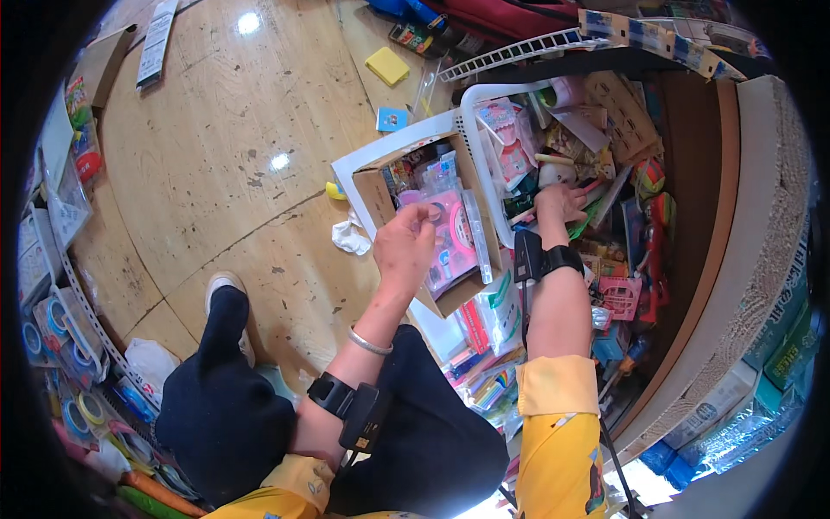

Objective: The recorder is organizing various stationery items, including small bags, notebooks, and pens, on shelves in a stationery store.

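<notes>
My left hand (407, 243) is over an open cardboard box (376, 198), its fingers curled. Whether anything is between the fingers is hidden. Under it lies a pink toy set in clear packaging (457, 253), with a clear plastic case (476, 237) along the box's right side. My right hand (559, 204) reaches down into a white plastic bin (476, 149) of mixed small goods. Its fingers are among a whitish round item (556, 174), thin sticks and a green net-like piece (583, 220); I cannot tell what it grips. A pink packaged toy (514, 146) leans inside the bin.
A wooden board edge (726, 214) rises on the right beside piled small toys (619, 298). On the wood-look floor (227, 162) lie a yellow block-like item (387, 66), a blue card (391, 119) and crumpled white paper (350, 239). Packaged tape rolls (58, 324) line the left.
</notes>
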{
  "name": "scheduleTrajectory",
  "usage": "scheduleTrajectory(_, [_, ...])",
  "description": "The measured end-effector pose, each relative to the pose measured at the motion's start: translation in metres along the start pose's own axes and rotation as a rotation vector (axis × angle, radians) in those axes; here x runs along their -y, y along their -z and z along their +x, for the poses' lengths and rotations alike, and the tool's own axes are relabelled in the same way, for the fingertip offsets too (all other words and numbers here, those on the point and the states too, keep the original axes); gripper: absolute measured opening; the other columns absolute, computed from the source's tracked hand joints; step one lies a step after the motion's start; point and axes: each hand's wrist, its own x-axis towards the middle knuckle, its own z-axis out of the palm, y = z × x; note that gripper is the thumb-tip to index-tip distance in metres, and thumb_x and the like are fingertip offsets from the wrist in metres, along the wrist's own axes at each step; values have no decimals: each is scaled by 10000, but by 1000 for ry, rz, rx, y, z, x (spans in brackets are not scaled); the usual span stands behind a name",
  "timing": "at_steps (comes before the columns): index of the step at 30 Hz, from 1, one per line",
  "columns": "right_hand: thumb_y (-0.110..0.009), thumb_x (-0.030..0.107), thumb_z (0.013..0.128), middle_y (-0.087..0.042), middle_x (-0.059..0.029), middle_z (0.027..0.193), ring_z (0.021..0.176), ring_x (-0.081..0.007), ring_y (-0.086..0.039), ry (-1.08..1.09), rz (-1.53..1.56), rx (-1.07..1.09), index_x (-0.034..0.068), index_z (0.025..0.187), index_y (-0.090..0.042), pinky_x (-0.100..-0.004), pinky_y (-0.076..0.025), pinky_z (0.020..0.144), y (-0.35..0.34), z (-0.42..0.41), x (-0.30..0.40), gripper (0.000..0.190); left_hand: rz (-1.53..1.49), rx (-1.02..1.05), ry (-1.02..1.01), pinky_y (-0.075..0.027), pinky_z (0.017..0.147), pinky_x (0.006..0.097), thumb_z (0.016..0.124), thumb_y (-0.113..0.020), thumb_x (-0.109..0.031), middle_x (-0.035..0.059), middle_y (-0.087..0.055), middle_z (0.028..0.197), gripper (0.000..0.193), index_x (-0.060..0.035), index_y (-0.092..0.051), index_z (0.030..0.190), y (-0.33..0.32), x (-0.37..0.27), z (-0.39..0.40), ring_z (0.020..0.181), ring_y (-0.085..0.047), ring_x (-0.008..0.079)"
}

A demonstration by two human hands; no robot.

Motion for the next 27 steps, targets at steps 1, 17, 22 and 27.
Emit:
scheduleTrajectory(1, [-609, 240, 808, -252, -172, 1432, 1285, -393, -327, -9, -39, 6, 29, 1367, -343, -537, -289, 1004, 1, -3, 5, 654, -4, -7, 0, -501, 606, 244, 816, -540, -66, 53, -697, 844, 173, -75, -658, 941, 1, 2, 1, 674, -693, 166])
scheduleTrajectory(17, [-635, 215, 764, -410, -281, 1343, 1156, -341, -528, 368, -37, 230, -69, 1194, -527, -429, -441, 941, -28, 109, -44, 527, 78, 53, 21, -537, 611, 234, 843, -504, -12, 70, -677, 923, 191, 12, -629, 987, -2, -10, 1, 725, -684, 166])
scheduleTrajectory(22, [-625, 229, 773, -537, -256, 1220, 1127, -347, -549, 253, 213, 188, -72, 1143, -551, -385, -475, 912, 13, 58, -35, 483, 40, -20, 46, -505, 620, 266, 824, -559, -115, 60, -695, 814, 161, -88, -665, 943, 4, 2, 2, 664, -691, 170])
scheduleTrajectory(27, [-652, 232, 755, -582, -234, 1167, 1082, -344, -578, 209, 96, 163, -49, 1117, -574, -387, -490, 879, 23, 40, -48, 465, 28, 18, 60, -505, 619, 262, 823, -544, -104, 61, -696, 812, 173, -84, -665, 945, 2, -4, 1, 676, -693, 166])
